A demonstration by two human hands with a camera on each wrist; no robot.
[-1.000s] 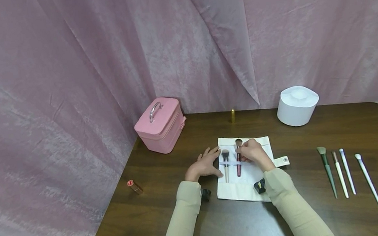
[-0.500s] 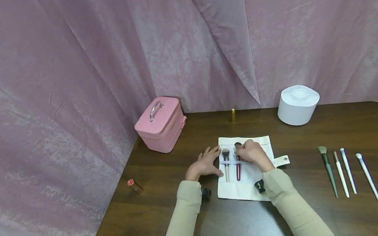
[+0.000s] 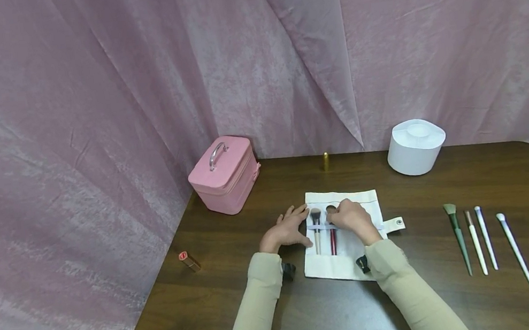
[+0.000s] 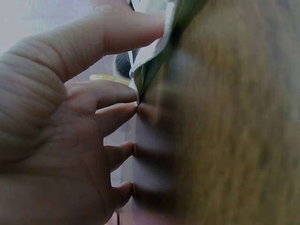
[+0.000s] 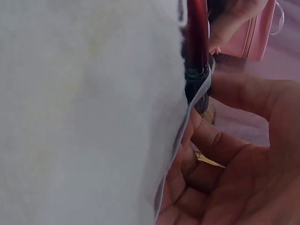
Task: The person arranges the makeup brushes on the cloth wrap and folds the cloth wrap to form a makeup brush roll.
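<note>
A white fabric brush roll [image 3: 324,269] lies unfolded on the table, with a lilac elastic strap [image 3: 311,228] across it. Under the strap, at the left, sits a makeup brush with a pale handle [image 3: 318,242]. My left hand [image 3: 287,231] rests on the roll's left edge, fingers spread; in the left wrist view its thumb and fingertips touch the cloth edge. Beside that brush, my right hand [image 3: 351,217] pinches a red-handled makeup brush [image 3: 333,242] near its dark bristle end. In the right wrist view the strap [image 5: 204,89] crosses the red brush [image 5: 197,37] at the fingertips.
On the right lie a green brush [image 3: 459,241] and several pale-handled ones [image 3: 477,245]. A pink case [image 3: 222,177] and a white container [image 3: 415,149] stand at the back, a gold tube [image 3: 326,162] between them. A lipstick [image 3: 189,261] lies at left.
The red-handled brush has slid toward me beneath the strap, its bristle end now lower and partly covered. My right hand has shifted slightly left and nearer. The left hand has stayed put.
</note>
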